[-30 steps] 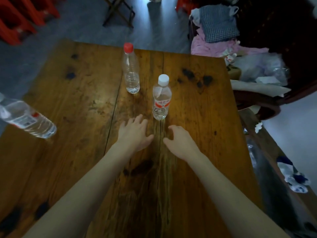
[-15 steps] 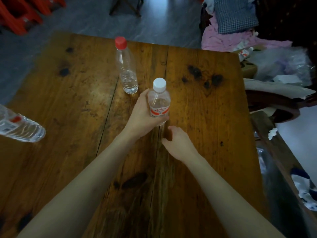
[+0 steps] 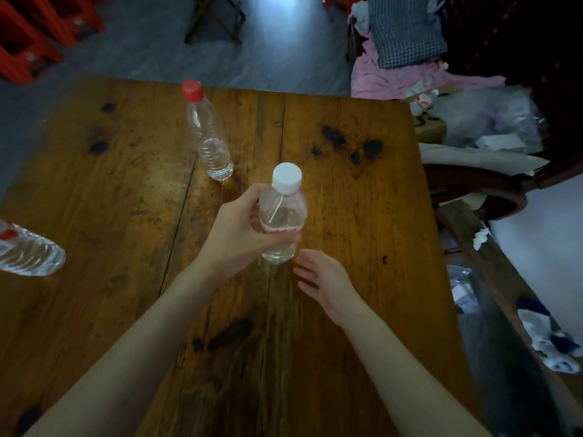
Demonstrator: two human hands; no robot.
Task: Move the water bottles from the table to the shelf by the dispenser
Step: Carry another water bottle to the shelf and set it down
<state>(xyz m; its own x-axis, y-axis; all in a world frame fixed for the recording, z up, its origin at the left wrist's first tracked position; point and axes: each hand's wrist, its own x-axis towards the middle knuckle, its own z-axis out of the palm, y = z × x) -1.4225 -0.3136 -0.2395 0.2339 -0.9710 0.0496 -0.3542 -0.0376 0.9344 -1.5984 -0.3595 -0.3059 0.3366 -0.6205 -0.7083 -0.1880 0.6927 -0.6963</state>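
Head view: the left hand (image 3: 239, 231) is wrapped round the white-capped bottle (image 3: 282, 216), near the middle of the bench (image 3: 362, 216). Right hand (image 3: 325, 279), just below that bottle, hangs relaxed and empty. Best keep the bottle upright, gripped mid-body, while carrying.

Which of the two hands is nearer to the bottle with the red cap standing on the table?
Left. The left hand is nearer the red-capped bottle, holding the white-capped bottle below it; the right hand is lower right.

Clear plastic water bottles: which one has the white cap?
The clear plastic bottle gripped by the left hand. The upright bottle behind it has a red cap.
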